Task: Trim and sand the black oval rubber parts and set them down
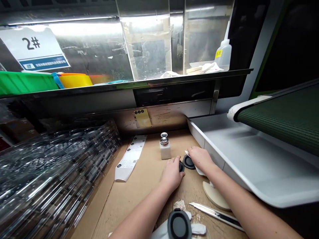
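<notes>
My left hand [171, 172] is closed around the edge of a small round black lid [181, 167], mostly covered by the fingers. Just to its right, my right hand [200, 159] is curled over a white cloth or paper [200, 171], whose edges poke out around the fingers. Beside that hand is a second round black lid [189, 162]; whether the fingers touch it I cannot tell. A white pump bottle [165, 151] with a metal top stands beyond my left hand. Closer to me, a black lid [179, 225] rests on a white glove [198, 229].
A utility knife [216, 215] and a beige disc [214, 196] lie by my right forearm. A label strip [131, 157] lies left of the bottle. Stacked clear plastic trays [57, 169] border the left, a white tray [249, 156] and green conveyor [281, 114] the right.
</notes>
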`<state>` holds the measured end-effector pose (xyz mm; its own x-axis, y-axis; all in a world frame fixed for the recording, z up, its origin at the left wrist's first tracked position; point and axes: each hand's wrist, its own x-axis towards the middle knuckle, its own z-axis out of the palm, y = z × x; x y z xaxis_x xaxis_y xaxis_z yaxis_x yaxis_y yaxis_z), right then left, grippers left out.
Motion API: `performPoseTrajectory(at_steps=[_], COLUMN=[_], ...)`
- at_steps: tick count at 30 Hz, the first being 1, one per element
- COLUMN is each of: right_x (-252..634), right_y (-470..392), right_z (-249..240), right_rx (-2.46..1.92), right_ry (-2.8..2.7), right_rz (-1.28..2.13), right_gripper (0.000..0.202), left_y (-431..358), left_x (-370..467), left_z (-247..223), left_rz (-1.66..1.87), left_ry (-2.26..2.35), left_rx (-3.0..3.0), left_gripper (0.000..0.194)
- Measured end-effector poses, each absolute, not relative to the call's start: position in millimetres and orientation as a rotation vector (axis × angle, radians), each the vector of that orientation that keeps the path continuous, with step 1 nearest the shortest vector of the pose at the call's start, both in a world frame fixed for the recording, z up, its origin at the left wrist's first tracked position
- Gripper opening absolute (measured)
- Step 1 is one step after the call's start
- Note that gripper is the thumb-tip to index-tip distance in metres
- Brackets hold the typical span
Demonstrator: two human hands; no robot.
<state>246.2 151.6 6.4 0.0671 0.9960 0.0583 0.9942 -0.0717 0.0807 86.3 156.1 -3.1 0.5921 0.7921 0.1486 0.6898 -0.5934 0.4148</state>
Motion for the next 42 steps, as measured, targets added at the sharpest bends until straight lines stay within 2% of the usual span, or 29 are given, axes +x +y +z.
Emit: performPoseTrajectory(at_steps=[7,10,14,18,22,27,30,33,35,38,40,42], right_x=[242.7,244.7,239.2,225.9,222.4,216.0,196.8,178.1,172.2,170.3,170.1,171.1], right_y=[148.1,143.6,130.9,115.1,104.3,73.5,41.6,13.8,1.1,-11.9,-17.7,-20.9], right_z=[6.9,11.2,21.9,24.6,15.6,17.5,24.7,25.8,21.9,13.3,8.4,4.1], right_rx=[2.2,2.209,2.262,2.176,2.015,2.075,2.086,2.079,2.115,2.25,2.288,2.226], right_ry=[2.187,2.175,2.167,2.308,2.485,2.661,2.836,2.937,2.962,3.013,3.087,3.172], right_rz=[0.199,0.224,0.306,0.312,0.219,0.148,-0.061,-0.337,-0.426,-0.526,-0.538,-0.375], right_gripper=[0.028,0.027,0.024,0.021,0.018,0.015,0.021,0.019,0.018,0.017,0.015,0.014], left_y=[150.2,123.7,72.2,36.3,24.9,17.0,11.4,5.1,0.7,-4.1,-4.8,-3.2], left_x=[85.8,68.1,36.2,17.5,12.1,4.3,1.3,1.7,3.8,10.1,16.3,22.3], left_z=[4.1,17.6,28.7,20.6,12.8,18.2,18.8,14.3,9.0,-1.5,-9.5,-17.0], left_rz=[0.488,0.47,0.367,0.254,0.304,0.45,0.542,0.683,0.849,1.035,0.967,0.856], left_ry=[1.254,1.266,1.247,1.225,1.243,1.193,1.117,1.024,0.989,0.845,0.63,0.443], left_rx=[2.458,2.412,2.342,2.278,2.235,2.194,2.189,2.134,1.96,1.342,0.86,0.541], left_gripper=[0.046,0.054,0.055,0.072,0.072,0.075,0.078,0.08,0.077,0.075,0.071,0.064])
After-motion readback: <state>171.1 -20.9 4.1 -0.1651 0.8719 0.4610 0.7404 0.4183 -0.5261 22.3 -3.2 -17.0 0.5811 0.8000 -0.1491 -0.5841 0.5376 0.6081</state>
